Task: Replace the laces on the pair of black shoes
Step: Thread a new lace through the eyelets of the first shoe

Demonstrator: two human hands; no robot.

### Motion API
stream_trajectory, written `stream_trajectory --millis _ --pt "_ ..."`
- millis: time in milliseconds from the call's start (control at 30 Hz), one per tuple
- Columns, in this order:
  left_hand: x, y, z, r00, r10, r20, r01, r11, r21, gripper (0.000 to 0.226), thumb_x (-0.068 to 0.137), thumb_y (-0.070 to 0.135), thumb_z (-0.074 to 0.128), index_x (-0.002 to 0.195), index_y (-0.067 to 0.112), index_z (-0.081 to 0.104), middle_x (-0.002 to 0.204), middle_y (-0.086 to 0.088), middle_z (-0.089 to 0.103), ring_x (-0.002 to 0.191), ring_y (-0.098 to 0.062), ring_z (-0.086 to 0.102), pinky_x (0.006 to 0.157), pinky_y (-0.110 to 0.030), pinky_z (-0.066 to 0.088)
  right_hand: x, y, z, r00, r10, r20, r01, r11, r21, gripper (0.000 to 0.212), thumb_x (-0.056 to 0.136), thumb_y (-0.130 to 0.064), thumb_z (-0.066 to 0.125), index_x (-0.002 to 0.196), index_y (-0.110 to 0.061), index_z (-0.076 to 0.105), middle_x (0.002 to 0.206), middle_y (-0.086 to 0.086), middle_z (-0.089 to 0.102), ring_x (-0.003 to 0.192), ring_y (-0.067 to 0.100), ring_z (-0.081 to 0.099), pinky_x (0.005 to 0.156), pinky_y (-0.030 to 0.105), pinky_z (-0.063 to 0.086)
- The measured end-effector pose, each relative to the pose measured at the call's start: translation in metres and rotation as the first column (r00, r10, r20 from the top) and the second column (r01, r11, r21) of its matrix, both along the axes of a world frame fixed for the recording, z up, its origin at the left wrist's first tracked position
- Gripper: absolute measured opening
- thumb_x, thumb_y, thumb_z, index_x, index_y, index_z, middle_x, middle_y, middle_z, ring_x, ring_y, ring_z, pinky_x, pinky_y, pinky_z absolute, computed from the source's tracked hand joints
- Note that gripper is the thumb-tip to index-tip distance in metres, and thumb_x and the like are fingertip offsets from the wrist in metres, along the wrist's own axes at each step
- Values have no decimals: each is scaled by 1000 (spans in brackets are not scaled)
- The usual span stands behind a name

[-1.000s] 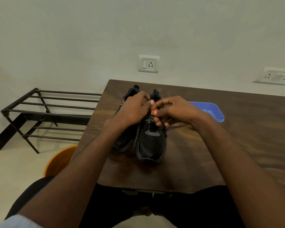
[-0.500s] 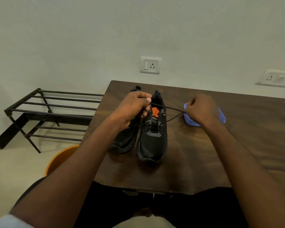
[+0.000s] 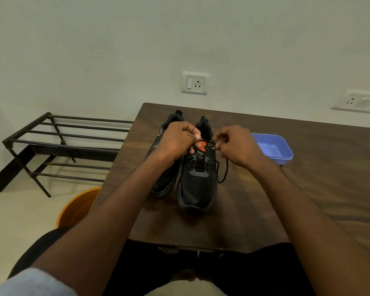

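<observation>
Above the right shoe (image 3: pixel 198 180), both hands pinch the lace (image 3: pixel 221 167)

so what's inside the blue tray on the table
The blue tray looks empty: only its bare blue floor shows. The right hand, pinching the black lace, covers the tray's left edge, so anything lying there cannot be seen.

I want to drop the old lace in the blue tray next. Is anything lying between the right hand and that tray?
Nothing visible does. The right hand pinches the lace beside the right shoe, and only bare table lies between it and the blue tray.
</observation>
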State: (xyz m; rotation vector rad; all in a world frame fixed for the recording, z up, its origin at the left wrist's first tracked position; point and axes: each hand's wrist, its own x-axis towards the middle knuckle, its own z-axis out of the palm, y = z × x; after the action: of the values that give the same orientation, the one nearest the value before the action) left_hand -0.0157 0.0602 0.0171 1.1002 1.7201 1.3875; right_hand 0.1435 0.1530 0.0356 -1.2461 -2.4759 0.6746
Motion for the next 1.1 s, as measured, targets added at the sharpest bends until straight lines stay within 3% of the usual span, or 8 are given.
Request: stream_trajectory --millis 100,233,367,467,533,667,900,1100 --pt "0 2 -2 997 17 -76 -18 1000 -2 10 94 16 75 93 8 69 68 -8 72 48 -11 58 45 -18 44 -8 -11 3 975 174 -137 -195 968 -159 26 92 -18 76 118 -18 71 87 0 78 74 18 75 71 33 61" --pt "-2 1 -2 985 75 -154 -76 997 -4 17 97 26 72 88 11 70 69 -9 72 50 -12 59 46 -18 45 -18 -10 -5 971 26 -236 -64 986 -156 15 98 -6 65 98 -13 78 74 5 76 53 3 63 51 18 49" --pt "-5 6 -12 913 176 -367 -205 978 -41 13 102 21 62 94 12 68 82 -4 73 71 -12 68 70 -32 60 -22 -6 -18 983 -65 -173 52 996 -78 21 98 -11 63 91 -22 79 77 -4 74 73 9 69 67 30 55" --pt "0 3 -13 847 38 -530 -154 972 -176 18 93 27 75 95 11 65 88 -6 71 83 -21 68 80 -42 59 -26 -7 -21 990 -91 -104 89 996 -23 23 94 -15 62 86 -22 82 77 -3 74 73 18 70 65 36 60" --pt "2 1 -13 843 -34 -537 -123 960 -253 28 89 31 80 96 9 65 89 -10 72 84 -24 70 80 -45 59 -27 -9 -21 998 -58 10 58 997 51 20 91 -19 64 85 -21 83 79 2 76 72 22 70 65 37 61" --pt "2 1 -13 839 -87 -537 -93 949 -300 24 88 31 81 88 9 71 86 -8 74 83 -21 72 82 -44 61 -28 -10 -24 983 7 184 -26 994 103 16 90 -25 71 101 -28 83 94 0 78 79 19 70 75 41 63" --pt "-1 2 -17 841 -53 -538 -126 948 -291 20 89 29 79 83 10 74 82 -6 74 78 -19 71 74 -36 60 -25 -11 -24 988 -33 153 5 983 185 16 90 -33 70 101 -32 82 95 -5 77 81 17 69 73 41 63" --pt "-2 3 -23 856 -11 -517 -150 951 -269 16 89 26 79 86 10 75 86 -6 75 80 -18 71 77 -37 61 -26 -13 -25 984 -46 174 12 981 192 19 90 -41 72 84 -23 75 80 -3 71 73 16 66 65 36 59"
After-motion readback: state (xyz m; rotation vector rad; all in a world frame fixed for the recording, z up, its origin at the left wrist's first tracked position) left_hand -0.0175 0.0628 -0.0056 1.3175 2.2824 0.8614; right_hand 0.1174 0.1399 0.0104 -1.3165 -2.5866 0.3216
